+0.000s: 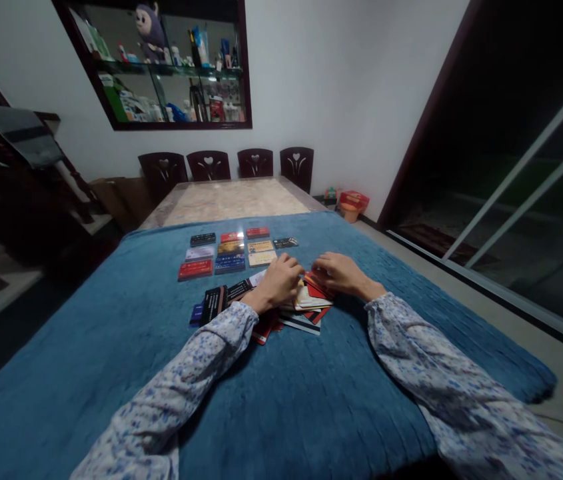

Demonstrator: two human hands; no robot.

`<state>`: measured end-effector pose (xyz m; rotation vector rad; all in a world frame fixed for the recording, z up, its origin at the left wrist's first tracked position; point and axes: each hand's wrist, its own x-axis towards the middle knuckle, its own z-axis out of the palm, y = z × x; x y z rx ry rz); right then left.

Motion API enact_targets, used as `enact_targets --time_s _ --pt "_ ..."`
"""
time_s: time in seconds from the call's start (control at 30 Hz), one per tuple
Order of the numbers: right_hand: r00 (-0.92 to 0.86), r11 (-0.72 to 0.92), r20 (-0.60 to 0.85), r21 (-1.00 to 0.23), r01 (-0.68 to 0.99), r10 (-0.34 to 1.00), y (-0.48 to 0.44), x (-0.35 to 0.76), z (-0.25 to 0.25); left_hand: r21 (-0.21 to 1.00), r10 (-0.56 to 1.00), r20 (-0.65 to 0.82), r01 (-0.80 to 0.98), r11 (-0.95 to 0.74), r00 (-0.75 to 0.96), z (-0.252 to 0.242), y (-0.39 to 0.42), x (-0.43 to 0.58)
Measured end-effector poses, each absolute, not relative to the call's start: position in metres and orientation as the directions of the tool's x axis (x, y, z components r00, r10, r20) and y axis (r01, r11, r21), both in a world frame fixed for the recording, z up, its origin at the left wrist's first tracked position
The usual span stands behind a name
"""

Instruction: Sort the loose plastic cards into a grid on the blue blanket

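A loose pile of cards (pixel 306 300), in red, white, black and cream, lies spread on the blue cloth. My left hand (pixel 280 283) rests over the pile's left side with bent fingers; what lies under its fingertips is hidden. At the right edge of the pile, the fingers of my right hand (pixel 341 272) are curled in at a red card (pixel 316 287). Black cards (pixel 214 303) and a blue card (pixel 196 314) stick out beyond my left wrist. Farther back stand neat stacks in rows, among them a red stack (pixel 195 269), a blue stack (pixel 230 263) and a cream stack (pixel 262 258).
The blue cloth (pixel 126 320) covers the near part of a long table, whose stone top (pixel 231 200) shows beyond it. Several dark chairs (pixel 256 163) line the far end. A shelf niche (pixel 181 67) is set in the wall. Sliding doors (pixel 521 167) stand at the right.
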<state>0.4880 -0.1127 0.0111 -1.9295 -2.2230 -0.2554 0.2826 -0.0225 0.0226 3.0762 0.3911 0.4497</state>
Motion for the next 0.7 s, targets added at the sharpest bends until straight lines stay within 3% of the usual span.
enact_targets --time_s 0.33,0.7 --pt "-0.151 0.153 0.255 0.01 0.988 0.955 -0.131 0.506 0.006 0.074 0.188 0.18 0.177 -0.981 0.966 0.014 -0.029 0.309" --pt "-0.207 0.237 0.183 -0.155 0.959 0.961 -0.145 0.505 0.008 0.061 0.119 0.108 0.113 -0.992 0.987 0.007 -0.02 0.309"
